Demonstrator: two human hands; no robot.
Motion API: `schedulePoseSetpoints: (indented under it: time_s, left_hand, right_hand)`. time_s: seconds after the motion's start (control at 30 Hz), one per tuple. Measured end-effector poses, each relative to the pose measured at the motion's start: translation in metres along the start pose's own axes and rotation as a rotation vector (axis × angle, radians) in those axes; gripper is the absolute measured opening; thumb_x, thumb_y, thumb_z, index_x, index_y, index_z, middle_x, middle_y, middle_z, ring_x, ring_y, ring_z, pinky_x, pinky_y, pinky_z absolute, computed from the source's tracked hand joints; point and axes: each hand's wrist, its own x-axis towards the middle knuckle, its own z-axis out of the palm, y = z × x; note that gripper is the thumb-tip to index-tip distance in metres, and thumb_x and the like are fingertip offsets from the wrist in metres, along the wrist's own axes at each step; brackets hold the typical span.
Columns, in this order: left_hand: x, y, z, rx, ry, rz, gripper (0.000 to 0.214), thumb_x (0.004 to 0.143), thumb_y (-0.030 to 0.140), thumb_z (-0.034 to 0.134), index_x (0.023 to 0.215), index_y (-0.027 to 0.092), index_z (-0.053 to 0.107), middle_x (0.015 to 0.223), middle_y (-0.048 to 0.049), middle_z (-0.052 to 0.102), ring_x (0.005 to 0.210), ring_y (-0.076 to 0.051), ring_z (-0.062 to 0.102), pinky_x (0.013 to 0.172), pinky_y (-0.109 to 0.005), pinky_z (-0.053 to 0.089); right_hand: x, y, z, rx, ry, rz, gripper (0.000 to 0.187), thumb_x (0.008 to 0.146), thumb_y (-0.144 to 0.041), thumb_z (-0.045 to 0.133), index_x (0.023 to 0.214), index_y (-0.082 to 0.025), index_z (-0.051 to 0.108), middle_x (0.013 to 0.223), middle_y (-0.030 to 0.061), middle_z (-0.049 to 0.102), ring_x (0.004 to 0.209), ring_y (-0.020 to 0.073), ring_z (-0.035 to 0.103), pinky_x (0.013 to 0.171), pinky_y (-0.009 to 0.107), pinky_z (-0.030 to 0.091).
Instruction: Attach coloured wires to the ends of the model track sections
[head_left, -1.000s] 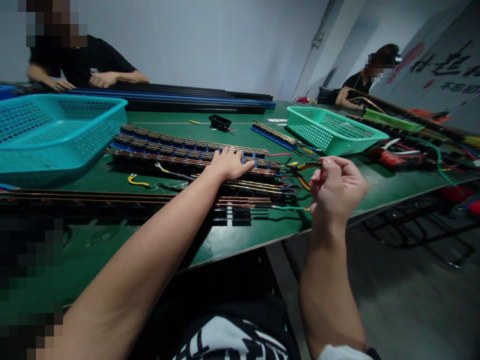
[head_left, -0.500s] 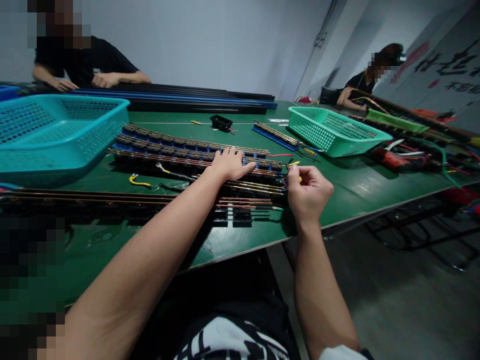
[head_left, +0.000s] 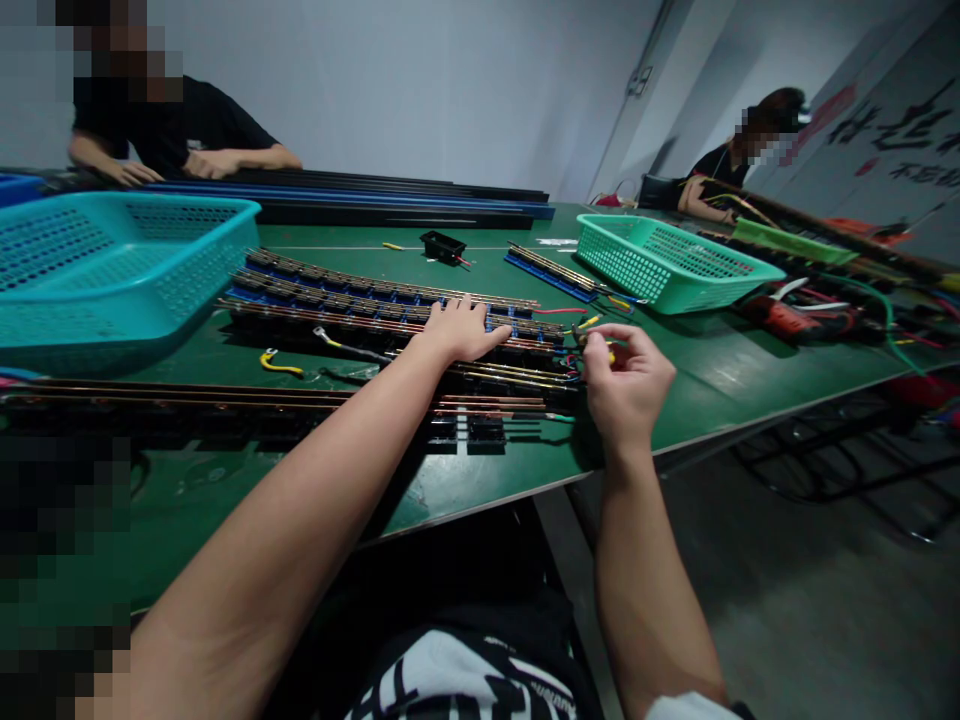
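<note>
My left hand (head_left: 461, 328) lies flat, fingers stretched out, on a row of long copper-and-blue strips (head_left: 360, 295) on the green table (head_left: 697, 370). My right hand (head_left: 626, 380) is closed in a pinch at the strips' right end, holding a thin yellow wire (head_left: 607, 352) among red, blue and yellow wire ends (head_left: 574, 362). More copper strips (head_left: 225, 393) with black blocks (head_left: 472, 430) run along the near edge.
A blue basket (head_left: 112, 265) sits at left, a green basket (head_left: 667, 262) at right. Long dark rails (head_left: 375, 200) lie at the back by a seated person; another person sits far right. A small black part (head_left: 441, 245) and a yellow wire piece (head_left: 277, 365) lie loose.
My right hand came down and left from mid-air to the wire ends at the strips' right end, then shifted slightly right. My left hand stayed on the strips.
</note>
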Motion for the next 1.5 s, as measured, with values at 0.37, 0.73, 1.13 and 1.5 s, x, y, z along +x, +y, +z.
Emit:
schedulePoseSetpoints:
  time_s: [0.37, 0.73, 1.13, 1.5]
  left_hand:
    - [0.002, -0.001, 0.002, -0.006, -0.006, -0.005, 0.082, 0.095, 0.070, 0.024, 0.149, 0.013, 0.047, 0.163, -0.0205, 0.033, 0.149, -0.038, 0.032, 0.119, -0.058, 0.025]
    - [0.000, -0.002, 0.003, -0.050, -0.003, 0.003, 0.103, 0.084, 0.088, 0.022, 0.155, 0.016, 0.039, 0.166, -0.0169, 0.027, 0.154, -0.039, 0.021, 0.123, -0.058, 0.017]
    - [-0.005, 0.000, 0.000, -0.063, 0.049, 0.116, 0.111, 0.068, 0.097, 0.044, 0.146, 0.017, 0.050, 0.150, -0.0169, 0.051, 0.138, -0.039, 0.045, 0.116, -0.051, 0.031]
    - [-0.005, 0.004, 0.001, -0.076, 0.087, 0.044, 0.107, 0.067, 0.097, 0.045, 0.141, 0.020, 0.054, 0.148, -0.0158, 0.054, 0.137, -0.037, 0.046, 0.116, -0.049, 0.031]
  right_hand:
    - [-0.002, -0.005, 0.000, 0.345, 0.289, 0.154, 0.018, 0.078, -0.035, 0.069, 0.079, -0.018, 0.063, 0.049, -0.0060, 0.058, 0.039, 0.0077, 0.051, 0.040, 0.019, 0.037]
    - [0.003, 0.003, -0.008, 0.394, 0.389, 0.177, 0.021, 0.078, -0.038, 0.068, 0.077, -0.018, 0.062, 0.053, -0.0068, 0.057, 0.041, 0.0078, 0.053, 0.039, 0.019, 0.037]
    - [-0.031, -0.051, -0.034, 0.352, 0.378, 0.089, 0.016, 0.078, -0.031, 0.073, 0.075, -0.017, 0.067, 0.047, -0.0050, 0.058, 0.036, 0.0078, 0.047, 0.033, 0.020, 0.028]
    - [-0.028, -0.029, -0.014, 0.362, 0.335, 0.162, 0.022, 0.079, -0.036, 0.073, 0.077, -0.016, 0.065, 0.048, -0.0046, 0.059, 0.034, 0.0060, 0.044, 0.034, 0.018, 0.030]
